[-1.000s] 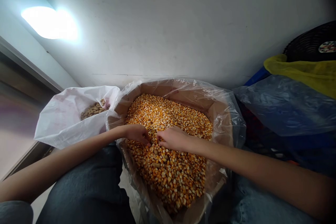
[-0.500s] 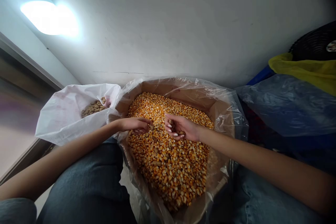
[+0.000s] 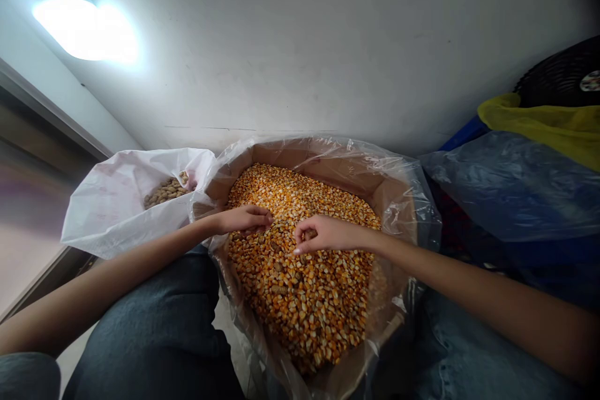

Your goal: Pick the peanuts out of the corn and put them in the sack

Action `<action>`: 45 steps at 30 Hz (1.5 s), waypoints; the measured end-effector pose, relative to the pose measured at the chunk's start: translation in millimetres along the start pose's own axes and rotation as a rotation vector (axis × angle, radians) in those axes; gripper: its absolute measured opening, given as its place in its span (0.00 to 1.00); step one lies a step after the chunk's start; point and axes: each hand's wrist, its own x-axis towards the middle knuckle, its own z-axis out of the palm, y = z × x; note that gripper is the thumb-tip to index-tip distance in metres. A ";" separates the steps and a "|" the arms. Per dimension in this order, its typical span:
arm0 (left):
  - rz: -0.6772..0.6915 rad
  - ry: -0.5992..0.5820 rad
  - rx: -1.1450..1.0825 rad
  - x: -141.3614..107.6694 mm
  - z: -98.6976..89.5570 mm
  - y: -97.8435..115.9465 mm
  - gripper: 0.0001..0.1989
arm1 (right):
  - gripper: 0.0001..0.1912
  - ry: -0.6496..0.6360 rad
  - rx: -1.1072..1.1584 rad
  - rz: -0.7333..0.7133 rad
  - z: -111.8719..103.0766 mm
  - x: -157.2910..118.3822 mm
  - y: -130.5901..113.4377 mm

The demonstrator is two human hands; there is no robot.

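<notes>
A bag lined with clear plastic point(image 3: 407, 181) stands between my knees, filled with loose yellow-orange corn kernels point(image 3: 323, 300). Several unshelled peanuts point(image 3: 280, 290) lie among the kernels. My left hand point(image 3: 246, 220) hovers over the corn on the left, palm down, its fingers pressed together; whatever they hold is hidden. To the right of it, my right hand point(image 3: 323, 233) is curled closed just above the kernels, and peanuts point(image 3: 310, 234) show inside its fingers. A small gap separates the two hands.
A white sack point(image 3: 103, 200) with unshelled peanuts point(image 3: 165, 192) stands left of the corn bag. Behind both is a pale wall point(image 3: 300, 44). Clear plastic point(image 3: 510, 181), a yellow mesh cloth point(image 3: 539, 115) and a black fan point(image 3: 562, 75) are at the right.
My right hand has turned from palm up to knuckles up and its fingers have closed over the peanuts. The peanut seen at my left fingertips is now out of sight.
</notes>
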 end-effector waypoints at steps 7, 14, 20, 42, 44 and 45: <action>0.202 -0.024 0.815 0.2 9.9 6.0 0.14 | 0.12 -0.045 -0.724 -0.096 8.4 -5.4 -4.4; 0.163 -0.071 0.624 2.1 12.7 8.3 0.12 | 0.11 0.036 0.035 -0.090 1.8 -6.5 -10.3; 0.097 0.043 -0.469 -5.9 1.5 15.1 0.10 | 0.10 -0.017 1.028 -0.029 -5.1 -4.7 -7.3; -0.106 0.232 0.709 10.5 -5.1 -16.7 0.15 | 0.16 0.250 -0.761 0.020 8.8 31.9 -4.6; -0.159 0.146 0.859 10.3 -0.2 -15.9 0.16 | 0.14 0.155 -0.873 0.009 11.7 33.9 -7.3; -0.173 0.107 0.895 10.3 2.5 -14.7 0.17 | 0.13 0.121 -0.892 0.007 12.3 34.1 -8.6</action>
